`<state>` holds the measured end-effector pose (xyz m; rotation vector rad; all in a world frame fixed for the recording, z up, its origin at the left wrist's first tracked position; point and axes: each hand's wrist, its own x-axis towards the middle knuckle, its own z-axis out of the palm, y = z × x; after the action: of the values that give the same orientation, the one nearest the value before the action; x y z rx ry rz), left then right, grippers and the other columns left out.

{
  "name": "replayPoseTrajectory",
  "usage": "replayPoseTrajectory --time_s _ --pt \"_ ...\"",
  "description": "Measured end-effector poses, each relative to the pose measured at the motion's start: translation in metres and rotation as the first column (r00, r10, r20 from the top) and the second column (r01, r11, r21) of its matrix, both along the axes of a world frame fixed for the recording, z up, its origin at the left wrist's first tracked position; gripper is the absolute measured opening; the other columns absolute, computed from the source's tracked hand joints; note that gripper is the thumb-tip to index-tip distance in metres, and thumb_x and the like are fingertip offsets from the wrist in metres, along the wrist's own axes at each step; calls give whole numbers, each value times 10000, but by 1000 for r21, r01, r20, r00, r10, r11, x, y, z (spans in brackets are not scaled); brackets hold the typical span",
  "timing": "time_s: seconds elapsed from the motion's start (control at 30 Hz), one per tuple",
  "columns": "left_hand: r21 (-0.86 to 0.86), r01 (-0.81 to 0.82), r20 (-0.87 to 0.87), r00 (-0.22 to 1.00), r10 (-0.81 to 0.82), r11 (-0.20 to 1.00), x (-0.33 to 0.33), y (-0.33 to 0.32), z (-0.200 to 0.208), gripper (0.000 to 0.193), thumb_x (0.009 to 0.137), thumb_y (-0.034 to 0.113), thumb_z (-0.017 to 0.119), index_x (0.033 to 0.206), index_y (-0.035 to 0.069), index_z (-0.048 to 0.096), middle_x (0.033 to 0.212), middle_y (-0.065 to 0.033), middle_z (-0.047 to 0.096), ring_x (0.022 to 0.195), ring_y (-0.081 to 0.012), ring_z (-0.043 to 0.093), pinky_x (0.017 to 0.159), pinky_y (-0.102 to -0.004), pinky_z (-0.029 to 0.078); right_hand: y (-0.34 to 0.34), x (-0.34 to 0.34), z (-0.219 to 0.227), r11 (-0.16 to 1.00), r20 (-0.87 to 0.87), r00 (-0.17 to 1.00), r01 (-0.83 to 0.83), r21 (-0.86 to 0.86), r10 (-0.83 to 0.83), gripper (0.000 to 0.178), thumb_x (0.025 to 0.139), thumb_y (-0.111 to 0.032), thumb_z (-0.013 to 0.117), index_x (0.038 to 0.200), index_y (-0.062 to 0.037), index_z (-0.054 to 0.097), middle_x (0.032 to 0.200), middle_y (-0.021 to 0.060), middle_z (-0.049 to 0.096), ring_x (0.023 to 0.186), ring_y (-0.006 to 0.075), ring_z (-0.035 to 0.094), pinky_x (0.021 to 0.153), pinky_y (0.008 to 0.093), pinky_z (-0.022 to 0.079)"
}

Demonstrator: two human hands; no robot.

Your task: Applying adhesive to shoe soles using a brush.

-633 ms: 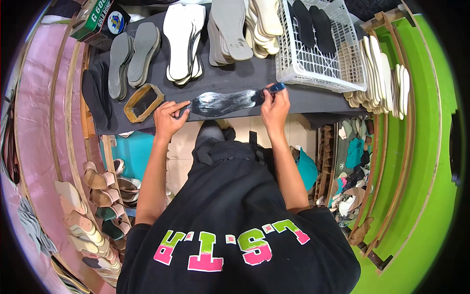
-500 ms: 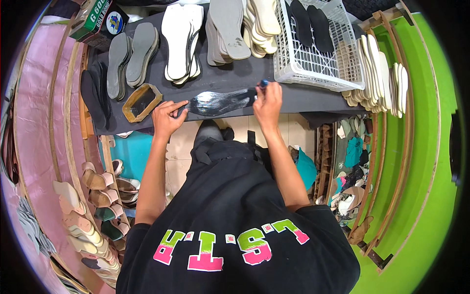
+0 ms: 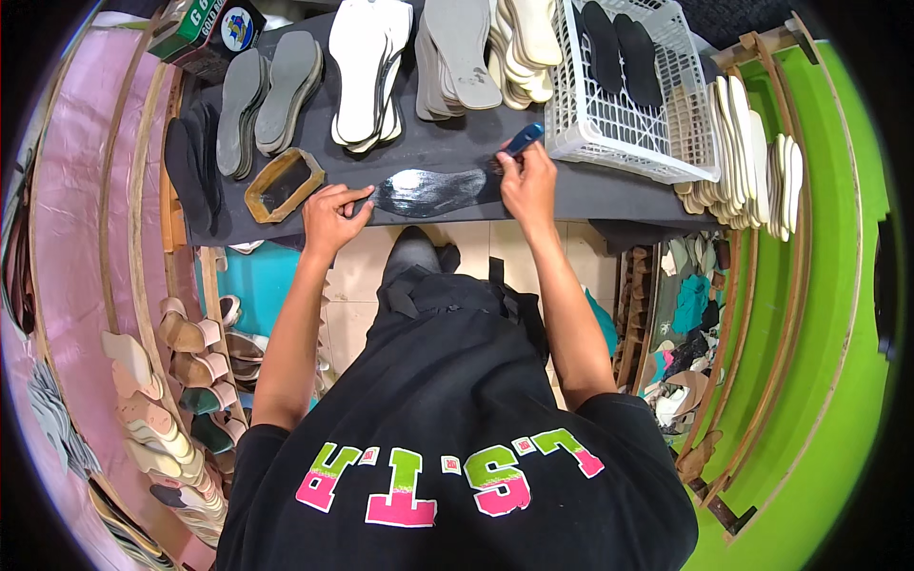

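- The black insole [image 3: 428,193] lies at the near edge of the table [image 3: 590,195]; its top shines as if wet.
- The left hand [image 3: 335,217] has thumb and fingers closed on its left end.
- The right hand [image 3: 529,186] has fingers closed around a blue-handled brush [image 3: 526,138], at the right end.
- A loose left grip could let the brush drag the insole; fingertips too near could smear the coat.

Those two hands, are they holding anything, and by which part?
The right hand holds a blue-handled tool by its handle. The left hand touches the left end of the shiny black insole; gripping or pressing, I can't tell.
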<state>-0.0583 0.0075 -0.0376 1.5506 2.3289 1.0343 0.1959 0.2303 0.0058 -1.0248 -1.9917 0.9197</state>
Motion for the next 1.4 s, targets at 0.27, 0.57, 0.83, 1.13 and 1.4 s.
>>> replayPoseTrajectory --time_s 0.27,0.57,0.83,1.13,1.4 --pt "8 -9 24 1000 9 1000 0 2 1 266 789 174 868 1054 187 885 622 -14 507 603 -181 531 575 -348 423 16 24 -6 995 -16 995 97 -19 -98 90 929 12 726 1013 31 700 940 186 715 808 341 725 722 422 563" --pt "-6 26 -4 1000 -26 1000 -1 -3 1 295 772 196 885 1067 181 882 630 -14 505 613 -181 537 580 -350 430 -10 21 -11 982 -6 996 -87 169 90 76 901 43 719 967 28 684 917 186 666 891 416 658 813 481 524" --pt "7 23 -30 999 -22 1000 0 -1 0 338 737 223 914 1071 182 880 631 -11 497 615 -177 531 579 -347 433 -11 6 -20 979 -33 999 -28 202 35 112 892 37 724 979 9 659 925 179 625 896 408 628 796 487 508" --pt "64 24 -22 1000 -22 998 2 1 -1 354 744 195 913 1093 147 878 622 -9 475 586 -150 477 557 -329 387 -12 35 -5 996 -12 1000 2 -85 -3 67 903 31 732 966 9 735 948 165 689 901 353 704 795 437 558" --pt "-6 -7 -25 1000 7 1000 1 -2 -2 326 733 247 920 1052 191 884 628 -3 503 620 -175 544 587 -347 447 -48 0 -18 949 6 982 -182 257 187 143 875 22 749 974 26 646 889 184 636 837 418 641 744 493 520"
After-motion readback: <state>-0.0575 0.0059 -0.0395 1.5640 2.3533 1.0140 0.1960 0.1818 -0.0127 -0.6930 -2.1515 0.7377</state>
